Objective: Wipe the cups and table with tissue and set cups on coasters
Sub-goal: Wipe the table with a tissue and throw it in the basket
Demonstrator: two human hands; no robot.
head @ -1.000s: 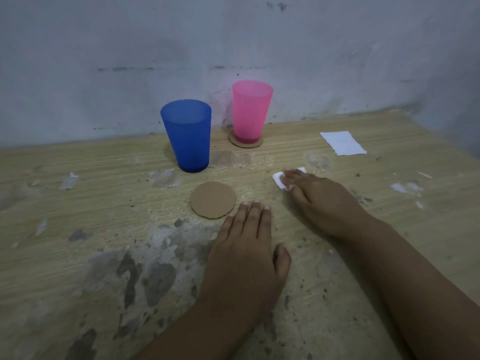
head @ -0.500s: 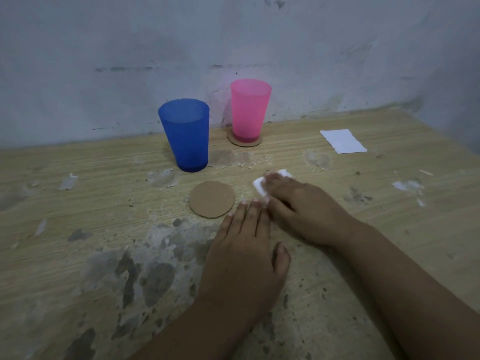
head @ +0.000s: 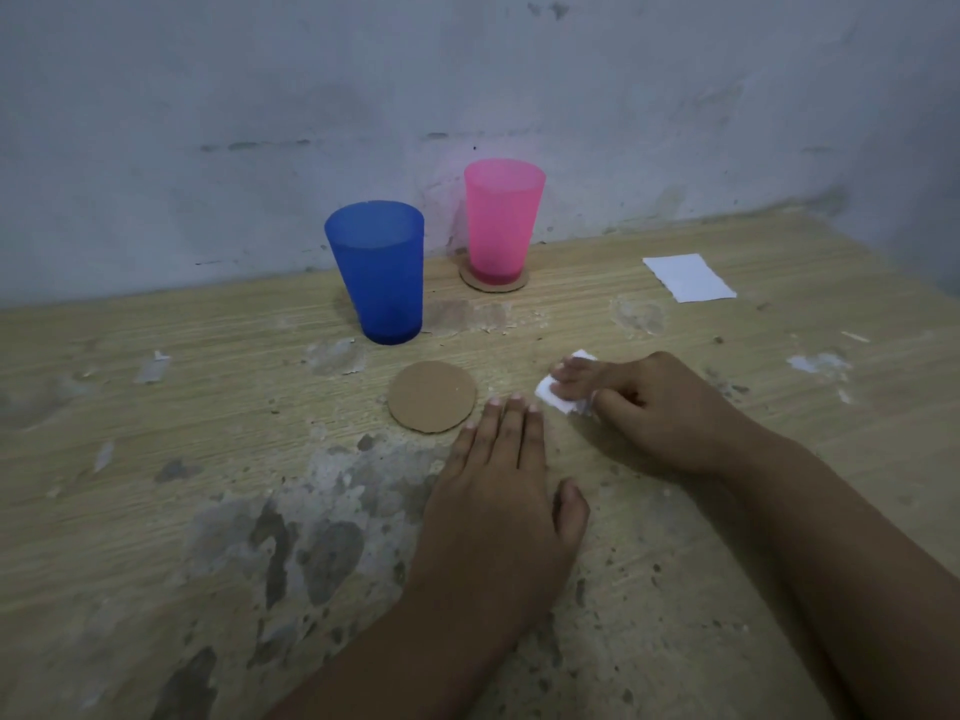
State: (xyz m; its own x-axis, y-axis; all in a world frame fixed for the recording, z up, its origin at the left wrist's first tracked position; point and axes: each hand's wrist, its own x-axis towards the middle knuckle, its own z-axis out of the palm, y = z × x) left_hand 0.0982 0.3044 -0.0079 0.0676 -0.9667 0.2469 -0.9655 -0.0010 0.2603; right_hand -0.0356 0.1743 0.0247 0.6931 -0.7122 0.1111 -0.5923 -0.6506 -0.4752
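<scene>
A pink cup point(head: 503, 220) stands upright on a round cardboard coaster point(head: 493, 284) near the wall. Left of it a blue cup point(head: 378, 270) stands directly on the wooden table point(head: 182, 407). A second cardboard coaster point(head: 432, 396) lies bare in front of the blue cup. My right hand point(head: 654, 413) presses a folded white tissue point(head: 558, 397) onto the table just right of that coaster, fingers curled over it. My left hand point(head: 498, 506) lies flat on the table with fingers together, its fingertips close to the coaster and the tissue.
A flat white tissue sheet point(head: 688, 277) lies at the back right. The tabletop is worn, with grey peeled patches point(head: 291, 543) at the front left and small white scraps point(head: 818, 363) at the right. A pale wall point(head: 467, 70) borders the table's far edge.
My right hand slid the tissue left toward the coaster, then back a little to the right, curling its fingers over it. My left hand stayed flat in place.
</scene>
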